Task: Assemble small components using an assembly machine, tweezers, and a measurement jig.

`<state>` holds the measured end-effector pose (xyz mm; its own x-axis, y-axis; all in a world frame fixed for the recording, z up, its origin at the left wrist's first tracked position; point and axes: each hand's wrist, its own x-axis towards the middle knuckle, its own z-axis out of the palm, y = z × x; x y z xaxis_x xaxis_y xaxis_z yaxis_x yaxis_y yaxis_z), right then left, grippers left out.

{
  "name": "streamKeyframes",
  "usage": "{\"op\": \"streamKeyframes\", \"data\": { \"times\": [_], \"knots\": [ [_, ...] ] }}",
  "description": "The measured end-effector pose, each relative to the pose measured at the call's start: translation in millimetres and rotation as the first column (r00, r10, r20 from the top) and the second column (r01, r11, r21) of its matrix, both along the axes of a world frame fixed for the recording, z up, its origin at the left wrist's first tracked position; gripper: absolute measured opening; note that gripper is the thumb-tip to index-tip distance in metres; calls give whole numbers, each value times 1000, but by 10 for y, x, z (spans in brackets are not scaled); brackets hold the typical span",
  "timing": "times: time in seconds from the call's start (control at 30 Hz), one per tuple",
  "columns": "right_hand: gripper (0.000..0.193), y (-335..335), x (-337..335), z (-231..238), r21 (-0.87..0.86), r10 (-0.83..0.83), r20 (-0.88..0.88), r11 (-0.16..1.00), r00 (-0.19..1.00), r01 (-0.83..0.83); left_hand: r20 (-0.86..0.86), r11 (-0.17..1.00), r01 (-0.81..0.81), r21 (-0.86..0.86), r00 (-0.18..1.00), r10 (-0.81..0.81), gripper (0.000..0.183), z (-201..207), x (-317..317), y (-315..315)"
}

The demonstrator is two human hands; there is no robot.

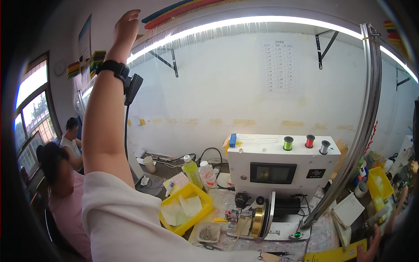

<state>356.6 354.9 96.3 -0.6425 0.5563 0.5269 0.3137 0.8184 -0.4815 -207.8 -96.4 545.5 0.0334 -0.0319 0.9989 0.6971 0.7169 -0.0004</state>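
Note:
My left hand (128, 22) is raised high at the upper left, its bent fingers apart and beside the near end of a stack of blue, red and yellow boards (174, 16). I see nothing held in it. A black strap (114, 67) with a small camera (133, 89) is round my left forearm. White cloth (192, 249) of my clothing runs along the lower edge and ends at a sliver of skin (268, 257); no fingers show there. Another hand (370, 246) is at the lower right by a yellow strip (338, 253); whose it is I cannot tell.
A white machine (283, 153) with a screen and three spools stands on the bench, a brass wheel (258, 222) below. A yellow tray (209, 203), two bottles (191, 169) and a metal post (371, 87) are around it. Two people (65, 196) sit at left. A lamp (262, 19) glows above.

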Motion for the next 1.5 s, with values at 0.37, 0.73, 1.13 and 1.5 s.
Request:
{"op": "streamKeyframes", "data": {
  "times": [0.37, 0.73, 1.13, 1.5],
  "knots": [
    [58, 30, 23, -85, -59, 15, -64, 998, 998, -19, 579, 747, 344, 570, 477, -661, 92, -1786, 337, 185],
    [55, -85, 89, -41, -131, -21, -65, 991, 998, 12, 646, 271, 790, 549, -196, -738, 116, -2048, 573, 1154],
    [59, -31, -41, -61, 49, 21, 11, 999, 1000, -22, 644, 128, 836, 534, -303, -703, 103, -1967, 691, 2045],
    [57, 90, 92, -259, -135, 17, -41, 991, 999, -22, 426, 321, 816, 480, 104, -899, 82, -1862, 1023, 2244]
  ]
}}
